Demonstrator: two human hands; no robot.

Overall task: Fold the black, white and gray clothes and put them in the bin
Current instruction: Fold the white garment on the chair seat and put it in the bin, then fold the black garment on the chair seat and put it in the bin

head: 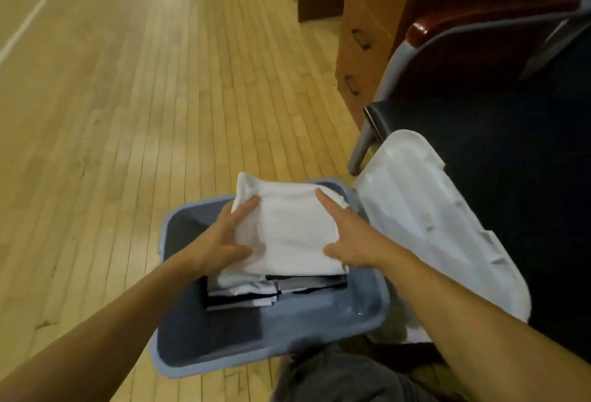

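A folded white cotton garment (287, 229) sits above the stack of folded black, white and gray clothes (271, 289) inside the blue plastic bin (367, 309) on the wooden floor. The left hand (220, 238) grasps its left edge and the right hand (348, 235) its right edge, each grip with the thumb at the near side and fingers laid on top. The garment's long axis runs near to far, the stack directly below, so the coming move looks like a straight lowering. A white plastic lid (431, 225) leans just right of the bin.

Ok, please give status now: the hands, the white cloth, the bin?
Left hand and right hand grip folded white cloth. Cloth sits over clothes stack in blue bin. White lid beside bin, nothing blocking.
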